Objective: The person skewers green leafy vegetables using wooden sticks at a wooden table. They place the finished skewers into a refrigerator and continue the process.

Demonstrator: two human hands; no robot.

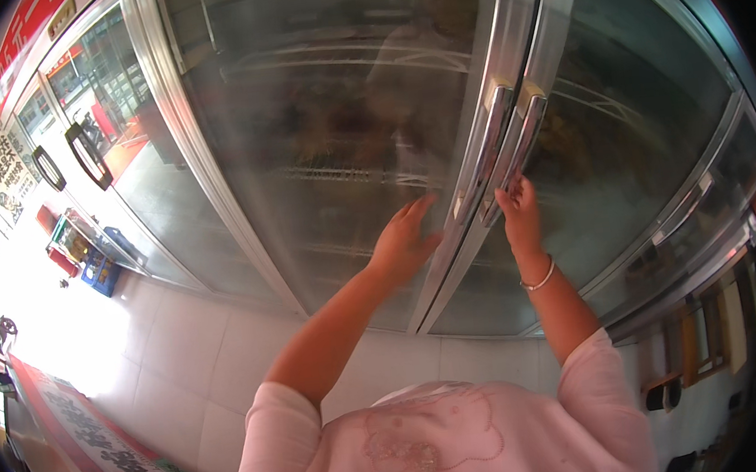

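Observation:
Before me stand two framed glass doors of a display cabinet, the left door point(313, 133) and the right door point(624, 164), meeting at a narrow dark seam. Each has a long chrome bar handle beside the seam. My right hand point(520, 212), with a bracelet point(539, 275) on its wrist, is curled around the edge of the right door handle point(522, 140). Slightly blurred, my left hand point(407, 236) is just left of the lower end of the left door handle point(489, 150), fingers apart and holding nothing. Shelves show dimly behind the reflective glass.
At left, glass entrance doors with dark pull handles point(89, 156) face a bright outside. A blue crate point(100, 273) stands near them on the tiled floor point(176, 337). A counter with a printed banner point(119, 452) runs along the lower left. Wooden furniture point(699, 341) stands at right.

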